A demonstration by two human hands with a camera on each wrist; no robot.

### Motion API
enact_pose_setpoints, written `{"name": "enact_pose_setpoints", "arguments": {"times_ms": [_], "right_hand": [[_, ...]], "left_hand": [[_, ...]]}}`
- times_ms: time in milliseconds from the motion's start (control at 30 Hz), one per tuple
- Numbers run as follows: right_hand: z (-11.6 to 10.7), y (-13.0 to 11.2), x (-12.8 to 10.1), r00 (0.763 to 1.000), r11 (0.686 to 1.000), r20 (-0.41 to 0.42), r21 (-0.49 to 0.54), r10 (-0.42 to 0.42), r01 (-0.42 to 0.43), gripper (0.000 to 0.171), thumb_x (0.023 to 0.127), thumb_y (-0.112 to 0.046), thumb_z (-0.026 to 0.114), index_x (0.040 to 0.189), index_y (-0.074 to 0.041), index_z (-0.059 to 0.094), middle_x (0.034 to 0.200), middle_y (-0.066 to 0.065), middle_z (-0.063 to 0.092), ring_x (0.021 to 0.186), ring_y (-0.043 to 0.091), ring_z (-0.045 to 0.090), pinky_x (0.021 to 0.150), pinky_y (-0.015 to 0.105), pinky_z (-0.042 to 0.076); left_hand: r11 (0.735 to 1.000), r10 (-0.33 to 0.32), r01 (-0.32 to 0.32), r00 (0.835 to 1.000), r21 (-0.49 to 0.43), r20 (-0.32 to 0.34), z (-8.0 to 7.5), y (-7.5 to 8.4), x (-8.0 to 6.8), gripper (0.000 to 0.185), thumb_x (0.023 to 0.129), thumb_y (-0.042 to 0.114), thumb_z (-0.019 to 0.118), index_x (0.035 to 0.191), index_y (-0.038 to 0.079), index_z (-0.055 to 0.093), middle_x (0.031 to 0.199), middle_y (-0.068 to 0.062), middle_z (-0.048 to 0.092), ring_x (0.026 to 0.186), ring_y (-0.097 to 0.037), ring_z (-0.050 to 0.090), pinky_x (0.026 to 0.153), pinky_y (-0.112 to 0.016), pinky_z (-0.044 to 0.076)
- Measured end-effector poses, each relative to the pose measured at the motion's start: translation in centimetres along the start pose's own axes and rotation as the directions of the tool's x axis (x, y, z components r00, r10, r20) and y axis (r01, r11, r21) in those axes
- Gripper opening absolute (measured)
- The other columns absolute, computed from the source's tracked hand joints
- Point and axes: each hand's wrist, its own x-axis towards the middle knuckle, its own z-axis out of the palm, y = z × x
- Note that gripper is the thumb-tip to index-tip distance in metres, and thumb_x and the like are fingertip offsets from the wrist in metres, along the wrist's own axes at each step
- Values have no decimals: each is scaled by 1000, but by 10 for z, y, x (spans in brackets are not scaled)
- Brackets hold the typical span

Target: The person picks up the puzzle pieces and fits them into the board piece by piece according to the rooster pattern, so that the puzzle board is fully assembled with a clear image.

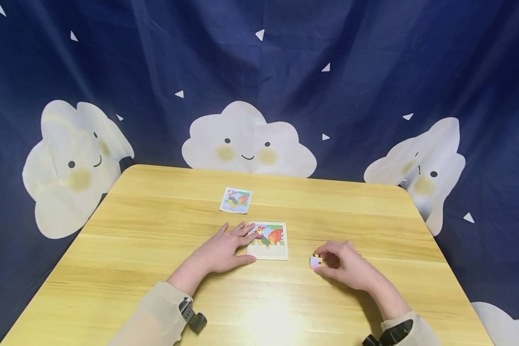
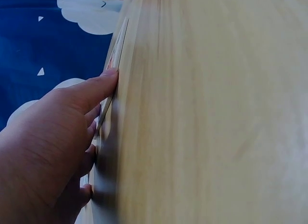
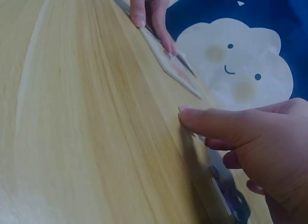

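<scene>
A jigsaw puzzle (image 1: 266, 251) in a white frame lies flat on the table, with a rooster picture in its upper part and a pale strip along its lower part. Across its left edge rests my left hand (image 1: 226, 248), fingers spread and fairly straight; the left wrist view shows the thumb (image 2: 98, 86) touching the frame's edge. To the right of the frame, my right hand (image 1: 348, 264) pinches a small puzzle piece (image 1: 315, 262), pale lilac with some yellow, between thumb and forefinger. Most of that piece is hidden in the right wrist view.
A square picture card (image 1: 235, 200) with a similar rooster lies behind the puzzle. Beneath my right hand, the right wrist view shows some thin flat pieces (image 3: 222, 197), partly covered. The wooden table (image 1: 155, 202) ends at a dark blue curtain (image 1: 259, 57) with clouds.
</scene>
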Motion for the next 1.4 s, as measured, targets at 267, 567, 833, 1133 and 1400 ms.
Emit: {"name": "enact_pose_setpoints", "arguments": {"times_ms": [267,567,833,1133,1400], "right_hand": [[0,6,6,989,979,-59,-162,-137,126,32,78,-31,94,103,-19,79,87,-22,66,77,-2,56,79,32,25],[3,1,16,981,983,-102,-90,-168,159,35,77,-29,93,108,-19,80,93,-21,68,76,-1,54,79,29,28],[7,-14,30,982,985,-79,-18,-173,172,34,85,-28,90,113,-15,77,86,-14,64,77,6,53,81,30,28],[22,-21,49,977,980,-79,2,-198,199,33,78,-27,91,107,-19,79,90,-17,67,84,5,52,82,34,33],[36,-26,69,965,966,-70,31,-252,255,29,77,-26,89,104,-18,80,85,-16,68,73,5,52,78,33,31]], "left_hand": [[1000,-4,4,1000,-2,1,-1,1,0,72,104,60,58,163,21,45,172,-2,28,159,-31,22,125,-66,9],[1000,-20,20,1000,-8,14,-1,2,1,74,103,60,59,164,21,44,173,0,27,160,-29,20,126,-64,8],[1000,-27,27,999,7,23,1,4,4,76,103,63,57,164,21,42,173,2,24,160,-29,18,125,-65,9],[1000,-8,8,1000,18,10,2,8,10,73,104,62,57,164,21,44,173,1,26,160,-30,20,122,-71,8],[999,-9,9,1000,31,1,3,8,12,73,103,65,53,164,25,43,172,2,27,159,-30,21,122,-72,7]]}}
